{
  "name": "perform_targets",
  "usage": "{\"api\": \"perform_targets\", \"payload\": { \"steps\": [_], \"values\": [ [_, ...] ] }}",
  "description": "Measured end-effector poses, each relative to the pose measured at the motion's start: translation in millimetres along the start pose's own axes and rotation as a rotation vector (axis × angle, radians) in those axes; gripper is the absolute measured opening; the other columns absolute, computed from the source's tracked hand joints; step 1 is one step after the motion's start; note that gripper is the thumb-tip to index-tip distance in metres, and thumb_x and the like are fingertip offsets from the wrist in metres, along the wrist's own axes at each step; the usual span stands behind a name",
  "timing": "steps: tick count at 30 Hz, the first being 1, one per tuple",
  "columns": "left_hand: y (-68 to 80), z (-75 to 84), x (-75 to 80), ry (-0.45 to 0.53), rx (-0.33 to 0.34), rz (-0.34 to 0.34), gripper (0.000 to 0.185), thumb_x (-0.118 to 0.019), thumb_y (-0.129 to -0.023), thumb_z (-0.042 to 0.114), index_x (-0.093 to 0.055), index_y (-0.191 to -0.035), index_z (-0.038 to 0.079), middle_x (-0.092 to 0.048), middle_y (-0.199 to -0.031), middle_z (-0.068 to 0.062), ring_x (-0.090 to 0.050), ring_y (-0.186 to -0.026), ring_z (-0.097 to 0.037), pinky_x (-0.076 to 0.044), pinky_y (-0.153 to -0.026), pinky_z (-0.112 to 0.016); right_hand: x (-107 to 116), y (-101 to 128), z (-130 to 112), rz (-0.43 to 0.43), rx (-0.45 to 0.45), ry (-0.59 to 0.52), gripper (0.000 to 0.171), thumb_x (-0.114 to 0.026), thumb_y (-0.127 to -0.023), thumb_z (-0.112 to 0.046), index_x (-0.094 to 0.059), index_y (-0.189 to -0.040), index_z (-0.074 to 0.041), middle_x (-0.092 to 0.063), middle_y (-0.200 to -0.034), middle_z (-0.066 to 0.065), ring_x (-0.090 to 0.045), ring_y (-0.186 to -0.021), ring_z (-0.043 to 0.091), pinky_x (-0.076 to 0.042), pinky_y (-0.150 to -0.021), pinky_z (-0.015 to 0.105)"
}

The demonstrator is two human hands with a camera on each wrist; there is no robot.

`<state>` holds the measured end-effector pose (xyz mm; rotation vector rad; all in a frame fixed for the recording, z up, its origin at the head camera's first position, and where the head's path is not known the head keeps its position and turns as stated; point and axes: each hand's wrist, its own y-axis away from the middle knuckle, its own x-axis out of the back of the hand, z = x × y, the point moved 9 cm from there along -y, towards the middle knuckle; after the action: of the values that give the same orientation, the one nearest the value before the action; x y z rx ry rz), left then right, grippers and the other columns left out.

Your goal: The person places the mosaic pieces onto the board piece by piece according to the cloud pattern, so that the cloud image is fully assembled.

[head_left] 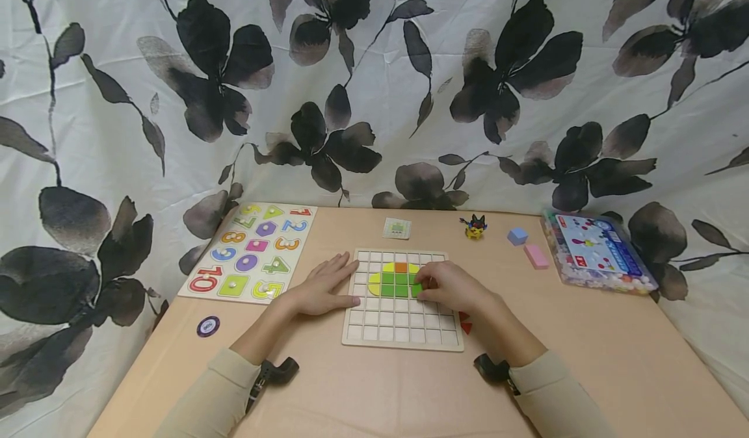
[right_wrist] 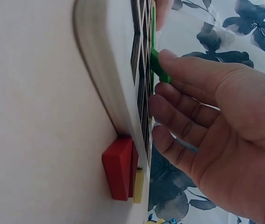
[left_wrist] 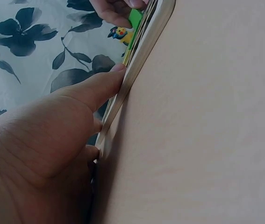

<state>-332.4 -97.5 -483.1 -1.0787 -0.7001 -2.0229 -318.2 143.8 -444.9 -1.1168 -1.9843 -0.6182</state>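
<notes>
A square wooden grid board (head_left: 404, 334) lies on the table in front of me. Near its top sit yellow, green and orange tiles (head_left: 393, 279) packed into one patch. My right hand (head_left: 424, 287) pinches a green piece (head_left: 416, 289) at the patch's right edge; the right wrist view shows a fingertip on that green piece (right_wrist: 158, 65). My left hand (head_left: 342, 275) lies flat with straight fingers on the board's left rim. In the left wrist view its thumb (left_wrist: 102, 86) presses the board's edge (left_wrist: 146, 44).
Left of the board lies a number puzzle (head_left: 251, 249) and a round token (head_left: 207, 326). Behind are a small card (head_left: 397, 228), a toy figure (head_left: 475, 226), a blue block (head_left: 517, 236), a pink block (head_left: 536, 256) and a plastic box (head_left: 597, 253). Red pieces (right_wrist: 118, 172) lie against the board's right side.
</notes>
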Motion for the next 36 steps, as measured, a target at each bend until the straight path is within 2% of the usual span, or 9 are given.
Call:
{"api": "perform_targets", "payload": {
  "steps": [8,25,36],
  "values": [
    [0.6,1.3,0.7,0.003,-0.004,0.0,0.092,-0.061,-0.097,0.063,-0.022,-0.168,0.019,-0.004,-0.176,-0.011,0.0,-0.164,-0.031,-0.002,-0.132,-0.052,-3.0,-1.0,-0.9,0.0,0.022,0.022,0.026,-0.083,-0.09,-0.017,-0.075,-0.114,-0.009,-0.066,-0.088,-0.007,-0.057,-0.08,0.013,-0.05,-0.074,0.029],
    [0.5,2.9,1.8,-0.006,-0.011,0.007,0.092,-0.062,-0.097,0.061,-0.023,-0.168,0.018,-0.005,-0.176,-0.013,-0.001,-0.164,-0.033,-0.003,-0.132,-0.054,-4.4,-2.7,0.8,0.0,0.006,0.036,0.029,-0.084,-0.088,-0.015,-0.074,-0.114,-0.008,-0.064,-0.091,-0.002,-0.056,-0.086,0.016,-0.048,-0.078,0.031],
    [0.5,0.8,-0.1,-0.002,-0.005,0.009,0.091,-0.062,-0.097,0.062,-0.023,-0.168,0.019,-0.004,-0.176,-0.011,0.0,-0.164,-0.031,-0.003,-0.132,-0.052,1.4,0.5,5.5,0.025,-0.029,-0.016,0.032,-0.086,-0.087,-0.016,-0.075,-0.116,-0.011,-0.066,-0.094,-0.005,-0.058,-0.088,0.016,-0.052,-0.079,0.031]
  ]
}}
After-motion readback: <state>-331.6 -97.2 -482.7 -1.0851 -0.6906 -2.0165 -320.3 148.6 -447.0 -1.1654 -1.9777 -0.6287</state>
